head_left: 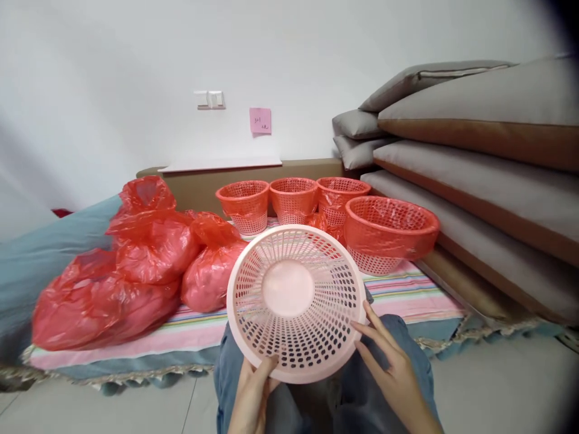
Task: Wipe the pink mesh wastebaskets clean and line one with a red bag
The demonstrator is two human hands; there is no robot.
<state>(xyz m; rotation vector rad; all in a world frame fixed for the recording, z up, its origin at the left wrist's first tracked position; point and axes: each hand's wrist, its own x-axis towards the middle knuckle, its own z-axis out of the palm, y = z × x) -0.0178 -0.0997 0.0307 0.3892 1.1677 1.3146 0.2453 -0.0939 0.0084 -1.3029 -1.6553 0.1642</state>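
A pale pink round plastic basket (288,288) with holes in its wall is tilted so its open top faces me, above my lap. My left hand (254,386) grips the lower left rim, thumb over the inside and fingers beneath. At the right rim, my right hand (389,361) has its fingers stretched and spread, the fingertips touching the basket's edge. No contents show inside this basket. Behind it stand several more pink baskets lined with red plastic bags, among them a large one (391,232) on the right and a smaller one (244,205) at the back.
Full red plastic bags (106,298) lie heaped on the left of the striped cloth (199,330). Grey and brown cushions (479,163) are stacked high at the right. A pink note (260,121) and a switch plate (210,100) are on the wall.
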